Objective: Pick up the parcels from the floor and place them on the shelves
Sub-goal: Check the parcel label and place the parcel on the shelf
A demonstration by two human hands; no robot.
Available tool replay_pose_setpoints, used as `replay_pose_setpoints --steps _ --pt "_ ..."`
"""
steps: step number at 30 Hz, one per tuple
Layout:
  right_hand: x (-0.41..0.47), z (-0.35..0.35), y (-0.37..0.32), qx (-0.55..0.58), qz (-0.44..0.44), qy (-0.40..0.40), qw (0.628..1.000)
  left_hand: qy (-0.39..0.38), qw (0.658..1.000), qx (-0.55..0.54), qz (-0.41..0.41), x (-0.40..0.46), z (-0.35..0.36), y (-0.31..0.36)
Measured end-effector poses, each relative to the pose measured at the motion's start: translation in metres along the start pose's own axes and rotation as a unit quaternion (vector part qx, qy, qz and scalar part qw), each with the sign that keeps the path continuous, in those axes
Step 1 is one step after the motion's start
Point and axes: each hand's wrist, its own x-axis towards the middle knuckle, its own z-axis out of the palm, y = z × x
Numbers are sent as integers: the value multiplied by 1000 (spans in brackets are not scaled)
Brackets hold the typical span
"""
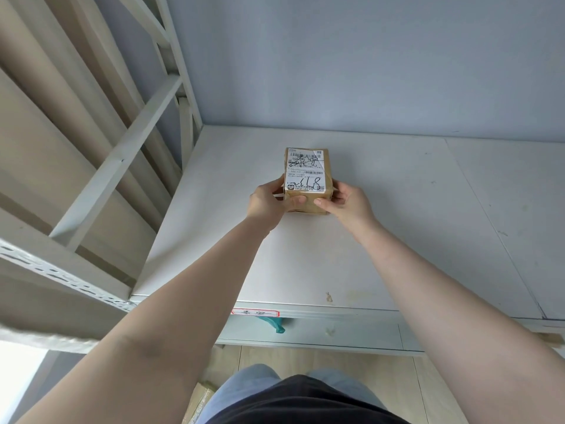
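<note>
Item: small brown parcel [307,180], label up, sitting mid-shelf [397,240], left hand [269,201] and right hand [347,203] gripping its near corners with curled fingers, seemingly squaring it so the label is facing out.

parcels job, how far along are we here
Done: nothing else sits on this shelf yet. In hand: the brown parcel rests on the shelf, left hand and right hand gripping its near end. Left: let go, then fetch the cardboard showing on the floor.
</note>
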Motion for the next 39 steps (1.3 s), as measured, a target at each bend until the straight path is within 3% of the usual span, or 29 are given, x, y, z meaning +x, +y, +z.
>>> replay_pose_setpoints --steps 20,39 --pt "49 12 0 0 -37 21 999 17 998 42 37 52 2 1" --pt "65 12 6 -31 -50 22 998 31 997 65 19 74 6 -5"
